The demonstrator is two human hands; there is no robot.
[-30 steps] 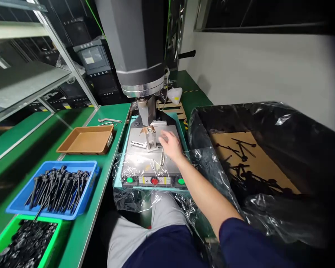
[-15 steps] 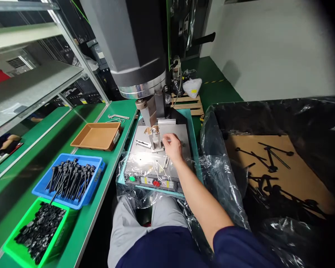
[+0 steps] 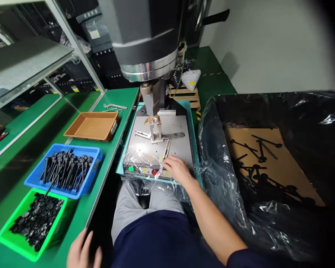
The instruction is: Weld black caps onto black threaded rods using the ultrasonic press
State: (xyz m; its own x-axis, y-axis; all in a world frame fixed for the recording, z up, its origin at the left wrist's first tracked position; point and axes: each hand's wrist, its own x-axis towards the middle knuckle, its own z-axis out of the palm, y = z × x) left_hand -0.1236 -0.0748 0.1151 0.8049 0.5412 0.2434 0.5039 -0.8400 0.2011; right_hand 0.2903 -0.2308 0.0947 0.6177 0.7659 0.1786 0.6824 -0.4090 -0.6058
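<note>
My right hand (image 3: 178, 169) lies at the front edge of the machine's metal base plate (image 3: 136, 149), by the clear plastic film. Its fingers are curled together, and whatever may be in them is hidden. Beyond it, a metal fixture (image 3: 155, 130) stands upright on the plate, under the machine's metal tool (image 3: 149, 102); no black part can be made out in it. My left hand (image 3: 83, 251), blurred at the bottom edge, is over the bench edge with fingers apart and nothing visible in them. Nearest to it is a green bin (image 3: 39, 257) of small black parts.
A blue bin (image 3: 86, 190) of black rod-like parts with thick heads and a brown tray (image 3: 96, 136) stand on the green bench, with a wrench (image 3: 115, 107) behind. At right, a plastic-lined box (image 3: 212, 123) holds black rods on cardboard (image 3: 290, 156). Green and red buttons line the machine's front.
My right hand has drawn back from beside the fixture to the plate's front edge. My left hand has come into view at the lower left. The view has shifted slightly.
</note>
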